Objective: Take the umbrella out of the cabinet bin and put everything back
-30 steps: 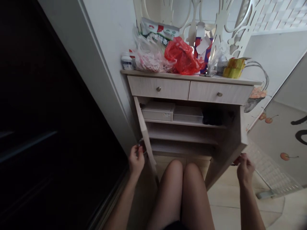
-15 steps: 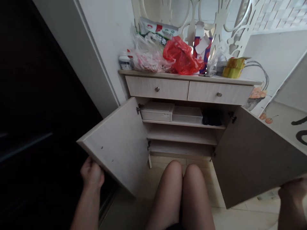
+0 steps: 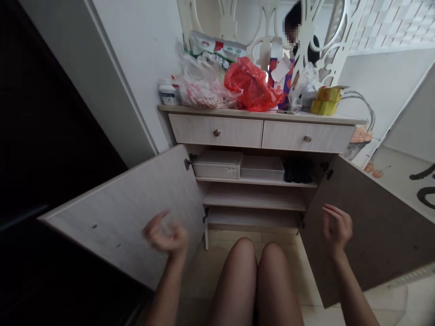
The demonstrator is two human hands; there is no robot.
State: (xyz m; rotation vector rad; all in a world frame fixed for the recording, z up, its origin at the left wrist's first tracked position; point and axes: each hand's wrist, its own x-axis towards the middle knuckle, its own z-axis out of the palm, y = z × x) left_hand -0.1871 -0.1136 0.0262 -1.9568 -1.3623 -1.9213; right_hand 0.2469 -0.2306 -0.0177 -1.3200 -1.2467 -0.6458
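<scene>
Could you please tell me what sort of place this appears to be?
It looks like a home, perhaps near an entrance, though that is a guess: an open cabinet with storage boxes inside, a red plastic bag among clutter on top, and a decorative white screen behind.

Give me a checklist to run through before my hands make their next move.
1. Left door swung open: ok.
2. Right door swung open: ok.
3. Left hand empty: ok, though blurred.
4. Right hand empty: ok.
5. Left drawer and right drawer shut: ok.
6. Dark item on the top shelf identified: cannot tell, too dim.
</scene>
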